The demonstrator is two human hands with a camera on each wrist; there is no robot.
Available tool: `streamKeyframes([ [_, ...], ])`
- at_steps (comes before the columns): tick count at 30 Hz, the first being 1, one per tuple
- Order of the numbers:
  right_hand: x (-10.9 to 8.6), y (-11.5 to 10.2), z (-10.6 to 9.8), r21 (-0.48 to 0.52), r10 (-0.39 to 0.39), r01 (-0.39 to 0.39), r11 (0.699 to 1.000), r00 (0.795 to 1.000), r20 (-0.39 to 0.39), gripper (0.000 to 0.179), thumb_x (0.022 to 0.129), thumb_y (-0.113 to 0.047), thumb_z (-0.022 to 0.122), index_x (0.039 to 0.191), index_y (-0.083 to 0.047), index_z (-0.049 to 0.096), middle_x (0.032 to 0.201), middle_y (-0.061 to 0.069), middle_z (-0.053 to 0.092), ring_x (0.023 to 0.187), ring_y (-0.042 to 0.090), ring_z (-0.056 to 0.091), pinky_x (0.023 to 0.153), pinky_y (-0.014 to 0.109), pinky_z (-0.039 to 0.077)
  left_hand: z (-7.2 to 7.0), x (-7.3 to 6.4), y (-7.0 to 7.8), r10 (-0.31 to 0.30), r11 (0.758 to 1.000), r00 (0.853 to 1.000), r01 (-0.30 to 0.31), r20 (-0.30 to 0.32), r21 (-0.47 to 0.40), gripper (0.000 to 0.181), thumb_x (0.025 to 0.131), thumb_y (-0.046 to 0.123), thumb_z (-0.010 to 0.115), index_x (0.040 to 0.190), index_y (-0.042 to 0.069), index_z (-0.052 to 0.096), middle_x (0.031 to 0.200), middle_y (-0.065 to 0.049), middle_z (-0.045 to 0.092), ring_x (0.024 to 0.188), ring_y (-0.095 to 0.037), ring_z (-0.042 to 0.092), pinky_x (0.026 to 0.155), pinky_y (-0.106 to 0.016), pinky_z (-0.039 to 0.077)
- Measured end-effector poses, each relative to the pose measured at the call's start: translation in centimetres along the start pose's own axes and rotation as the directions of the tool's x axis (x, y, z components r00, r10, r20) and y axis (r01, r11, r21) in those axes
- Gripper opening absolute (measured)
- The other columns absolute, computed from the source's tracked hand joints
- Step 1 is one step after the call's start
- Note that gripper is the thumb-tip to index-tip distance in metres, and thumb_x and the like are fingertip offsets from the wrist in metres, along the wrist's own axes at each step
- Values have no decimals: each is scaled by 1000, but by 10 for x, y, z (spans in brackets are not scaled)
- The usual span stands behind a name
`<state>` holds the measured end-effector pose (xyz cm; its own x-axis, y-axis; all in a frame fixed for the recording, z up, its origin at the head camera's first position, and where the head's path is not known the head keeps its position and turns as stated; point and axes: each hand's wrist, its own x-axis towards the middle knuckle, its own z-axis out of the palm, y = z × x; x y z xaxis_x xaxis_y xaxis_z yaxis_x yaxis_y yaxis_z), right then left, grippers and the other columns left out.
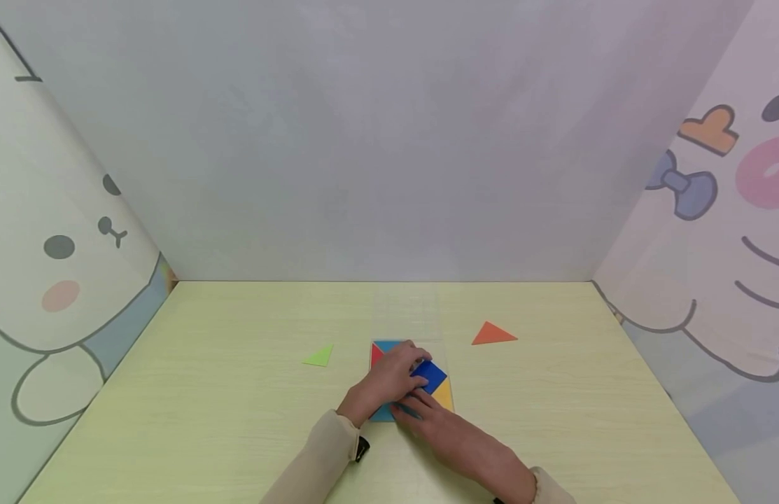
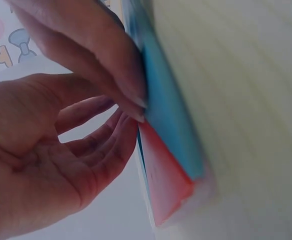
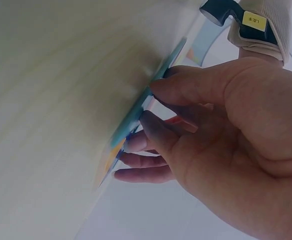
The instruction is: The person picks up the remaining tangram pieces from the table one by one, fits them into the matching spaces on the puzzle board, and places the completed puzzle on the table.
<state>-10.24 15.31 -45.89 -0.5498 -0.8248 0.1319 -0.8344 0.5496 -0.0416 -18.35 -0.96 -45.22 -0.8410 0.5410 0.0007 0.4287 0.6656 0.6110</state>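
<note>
Blue square [image 1: 430, 376], lower centre: fitting it seems underway. My left hand [image 1: 392, 374] curves over it, pinch unclear; right hand [image 1: 448, 430], fingers loosely spread. Next, probably: nudge flush.

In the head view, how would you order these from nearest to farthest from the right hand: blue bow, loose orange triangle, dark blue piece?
1. Dark blue piece: just beyond the right hand's fingers.
2. Orange triangle: farther out, to the right.
3. Blue bow: up on the right wall.
</note>
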Motion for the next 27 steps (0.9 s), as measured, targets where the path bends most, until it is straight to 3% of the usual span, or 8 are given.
streamKeyframes([
  [5,1,1,2,-1,-15,15,1000,1000,-16,50,95,10,62,143,-4,57,147,11,51,138,28,47,106,36,48,-4,-3,-4,-1,999,1000,2,16,-50,36,97,16,73,131,5,67,112,-7,63,94,-15,59,83,-26,53],
  [10,1,-1,-2,36,43,-45,998,997,66,50,98,8,59,147,-4,54,153,12,49,142,32,45,108,37,48,-9,-6,-7,4,997,1000,-5,-9,-76,37,99,16,71,133,4,65,119,-8,64,101,-20,62,88,-32,54],
  [14,0,-2,-4,64,88,-96,993,988,123,52,99,8,58,149,-5,52,155,11,48,144,34,43,109,37,47,-12,-8,-8,5,997,1000,-7,-28,-79,37,99,16,70,133,2,64,115,-9,64,103,-23,63,89,-35,55],
  [27,1,-2,-4,104,125,-144,984,978,168,52,100,8,56,149,-7,53,155,9,49,145,34,42,108,38,47,-16,-13,-14,-27,998,996,22,-88,-55,34,99,18,70,129,3,65,108,-9,64,98,-22,63,87,-38,54],
])
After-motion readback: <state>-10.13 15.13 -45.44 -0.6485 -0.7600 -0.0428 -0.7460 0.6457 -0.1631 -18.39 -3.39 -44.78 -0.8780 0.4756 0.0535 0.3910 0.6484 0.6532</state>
